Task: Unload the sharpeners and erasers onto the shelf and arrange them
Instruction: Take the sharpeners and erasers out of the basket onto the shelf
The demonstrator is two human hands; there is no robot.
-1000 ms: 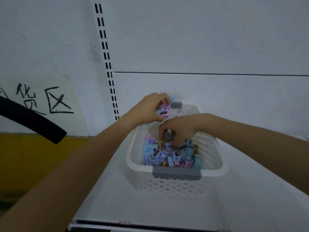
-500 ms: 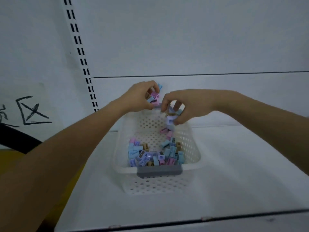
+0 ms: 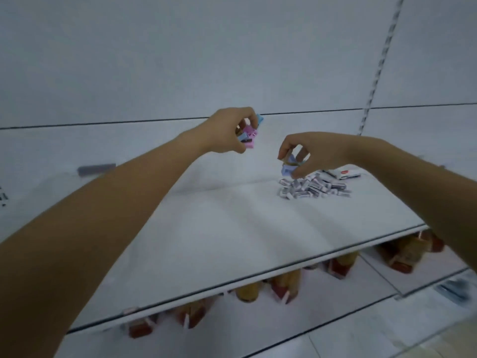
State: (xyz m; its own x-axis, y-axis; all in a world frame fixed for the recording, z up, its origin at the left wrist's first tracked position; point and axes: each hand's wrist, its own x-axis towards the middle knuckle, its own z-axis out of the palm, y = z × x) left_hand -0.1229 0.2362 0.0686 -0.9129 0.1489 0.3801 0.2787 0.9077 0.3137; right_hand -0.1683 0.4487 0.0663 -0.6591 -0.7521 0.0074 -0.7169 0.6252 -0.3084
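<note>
A white panelled wall with a slotted upright backs the white shelf.

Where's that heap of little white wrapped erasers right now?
In the head view, the heap of small white wrapped erasers lies on the white shelf, right of centre near the back panel, just beneath the right hand.

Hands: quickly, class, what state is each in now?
Left hand: grips small pink and blue plastic sharpeners.
Right hand: pinches small lilac plastic sharpeners.
</note>
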